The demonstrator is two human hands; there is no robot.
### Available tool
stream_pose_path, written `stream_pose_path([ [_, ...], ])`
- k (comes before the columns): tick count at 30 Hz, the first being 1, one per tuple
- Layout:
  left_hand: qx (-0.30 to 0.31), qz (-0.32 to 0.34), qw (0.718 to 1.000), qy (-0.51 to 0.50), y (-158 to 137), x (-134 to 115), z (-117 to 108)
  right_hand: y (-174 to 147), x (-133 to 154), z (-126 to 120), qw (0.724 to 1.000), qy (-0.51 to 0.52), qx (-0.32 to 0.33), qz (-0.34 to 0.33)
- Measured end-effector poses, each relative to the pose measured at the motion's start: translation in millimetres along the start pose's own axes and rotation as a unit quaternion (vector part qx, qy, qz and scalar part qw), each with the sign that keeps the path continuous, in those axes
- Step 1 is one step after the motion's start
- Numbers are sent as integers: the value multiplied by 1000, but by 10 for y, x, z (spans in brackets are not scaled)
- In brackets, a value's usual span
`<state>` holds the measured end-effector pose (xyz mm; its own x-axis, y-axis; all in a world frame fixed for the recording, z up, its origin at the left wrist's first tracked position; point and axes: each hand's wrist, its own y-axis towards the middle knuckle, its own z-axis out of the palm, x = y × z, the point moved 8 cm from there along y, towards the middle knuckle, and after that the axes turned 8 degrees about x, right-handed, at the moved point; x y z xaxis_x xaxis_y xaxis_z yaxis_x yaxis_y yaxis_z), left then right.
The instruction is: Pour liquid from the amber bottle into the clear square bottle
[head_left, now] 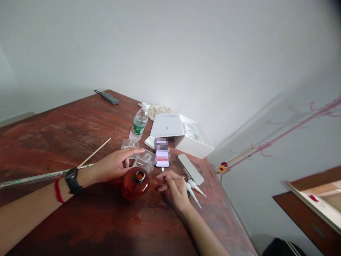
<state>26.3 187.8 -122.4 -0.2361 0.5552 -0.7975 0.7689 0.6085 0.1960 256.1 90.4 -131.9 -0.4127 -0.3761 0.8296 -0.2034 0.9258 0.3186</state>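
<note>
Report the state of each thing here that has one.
Round, translucent reddish-brown bottle: upright, uncapped.
Two clear square bottles: no caps seen.
Clear plastic water bottle with green label: upright, capped.
Black-edged rectangular smartphone: screen lit, plugged in.
White rectangular cardboard box: open, items inside.
Two white plastic pump heads: lying down.
Left hand: fingers extended.
Right hand: fingers bent.

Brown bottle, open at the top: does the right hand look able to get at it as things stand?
Likely yes: the right hand appears to hold nothing, and only tabletop seems to lie between it and the brown bottle. The left hand is on the other side.
</note>
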Motion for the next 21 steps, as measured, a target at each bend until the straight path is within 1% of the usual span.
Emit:
stream_pose_path([
  [12, 3, 1, 1000, -1, -7, 7, 0, -8, -23, -68, 998, 36, -34, 31],
  [21, 2, 0, 1000, 0, -8, 20, -3, 8, -46, -67, 997, 24, -69, 14],
])
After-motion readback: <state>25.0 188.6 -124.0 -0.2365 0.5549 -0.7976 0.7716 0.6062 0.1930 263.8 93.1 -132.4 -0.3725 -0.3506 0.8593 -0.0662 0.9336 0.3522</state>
